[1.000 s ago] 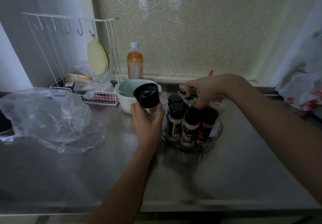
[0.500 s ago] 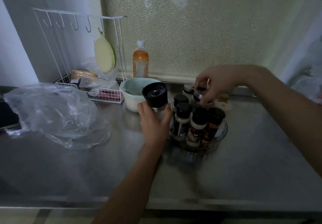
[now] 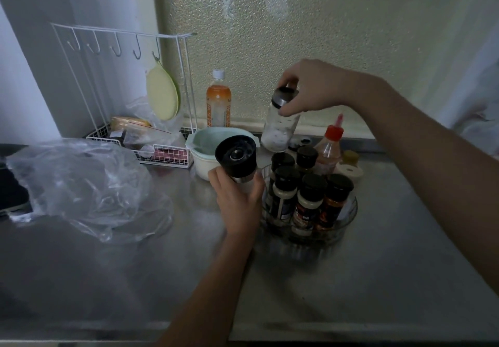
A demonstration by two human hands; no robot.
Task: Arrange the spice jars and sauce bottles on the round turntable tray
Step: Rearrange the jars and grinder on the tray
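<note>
A clear round turntable tray (image 3: pixel 348 221) stands on the steel counter and holds several black-capped spice jars (image 3: pixel 310 200). My left hand (image 3: pixel 237 203) grips a black-topped grinder (image 3: pixel 236 158) upright at the tray's left edge. My right hand (image 3: pixel 310 87) holds a clear glass shaker (image 3: pixel 278 130) by its metal cap, lifted and tilted above the back of the tray. A red-capped sauce bottle (image 3: pixel 328 148) stands just behind the jars; whether it is on the tray is unclear.
A pale green bowl (image 3: pixel 205 146) sits left of the tray, an orange drink bottle (image 3: pixel 218 103) behind it. A white wire rack (image 3: pixel 151 144) stands at back left, a crumpled clear plastic bag (image 3: pixel 83 184) on the left counter. A white roll (image 3: pixel 349 172) lies behind the tray.
My right hand has lifted the glass shaker up from behind the jars into the air. The left hand keeps the grinder at the tray's edge.
</note>
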